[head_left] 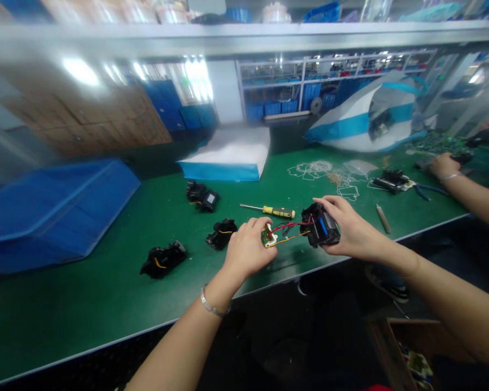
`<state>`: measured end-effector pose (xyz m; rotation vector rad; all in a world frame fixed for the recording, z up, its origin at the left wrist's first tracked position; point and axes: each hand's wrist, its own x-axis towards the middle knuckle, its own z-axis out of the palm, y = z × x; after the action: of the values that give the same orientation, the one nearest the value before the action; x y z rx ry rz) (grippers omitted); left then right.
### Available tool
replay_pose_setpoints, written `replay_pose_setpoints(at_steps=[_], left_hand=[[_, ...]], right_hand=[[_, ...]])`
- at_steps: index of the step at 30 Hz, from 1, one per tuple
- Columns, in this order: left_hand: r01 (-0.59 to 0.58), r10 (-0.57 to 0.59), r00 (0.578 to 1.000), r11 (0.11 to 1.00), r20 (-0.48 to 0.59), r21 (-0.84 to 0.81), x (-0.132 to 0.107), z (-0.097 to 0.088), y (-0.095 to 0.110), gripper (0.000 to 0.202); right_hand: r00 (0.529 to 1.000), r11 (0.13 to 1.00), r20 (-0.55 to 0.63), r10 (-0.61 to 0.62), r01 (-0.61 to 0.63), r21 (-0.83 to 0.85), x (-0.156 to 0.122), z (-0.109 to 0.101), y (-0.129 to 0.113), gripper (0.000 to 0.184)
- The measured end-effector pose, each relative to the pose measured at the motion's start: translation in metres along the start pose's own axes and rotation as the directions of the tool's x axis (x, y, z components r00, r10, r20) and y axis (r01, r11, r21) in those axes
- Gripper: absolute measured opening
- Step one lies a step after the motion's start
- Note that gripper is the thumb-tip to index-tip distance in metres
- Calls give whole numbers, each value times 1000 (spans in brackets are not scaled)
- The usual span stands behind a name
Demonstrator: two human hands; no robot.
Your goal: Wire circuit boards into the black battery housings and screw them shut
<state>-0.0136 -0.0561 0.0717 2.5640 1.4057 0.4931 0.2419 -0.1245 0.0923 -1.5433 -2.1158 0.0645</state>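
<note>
Head view showed us our left hand (248,248) with thumb and fingers clamped on a small circuit board (265,237), while our right hand (348,227) was closed round a black housing (318,227) with a blue part inside. We held both pieces near the front edge of the green desk (106,296), right of its middle, with red wires (290,224) and a yellow wire (287,239) running between them. Just beyond our hands we had a yellow-handled screwdriver (277,212), its shaft towards the left end. Left of our left hand lay three black units (163,260), one nearer the front edge, the others farther back. Towards the back edge we saw a white-and-blue package (224,163), and to its right pale wire-like loops (348,191). We had a blue bin (61,212) over the left part of the desk and a white-and-blue bag (350,127) along the back edge, towards the right. Near the right end, another person's hand (446,165) was beside a wired black assembly (391,181).
</note>
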Motion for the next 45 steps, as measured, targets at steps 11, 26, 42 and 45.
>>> replay_pose_setpoints(at_steps=[11, 26, 42, 45], left_hand=[[182, -211, 976, 931, 58, 317, -3, 43, -7, 55], [-31, 31, 1000, 986, 1, 163, -6, 40, -2, 91], [-153, 153, 977, 988, 149, -13, 5, 50, -8, 30], [-171, 171, 970, 985, 173, -13, 4, 48, -8, 29]], right_hand=[[993, 997, 116, -18, 10, 75, 5, 59, 44, 97], [973, 957, 35, 226, -215, -193, -45, 59, 97, 104], [701, 443, 126, 701, -568, 693, -88, 46, 72, 53], [706, -22, 384, 595, -463, 886, -105, 48, 35, 41]])
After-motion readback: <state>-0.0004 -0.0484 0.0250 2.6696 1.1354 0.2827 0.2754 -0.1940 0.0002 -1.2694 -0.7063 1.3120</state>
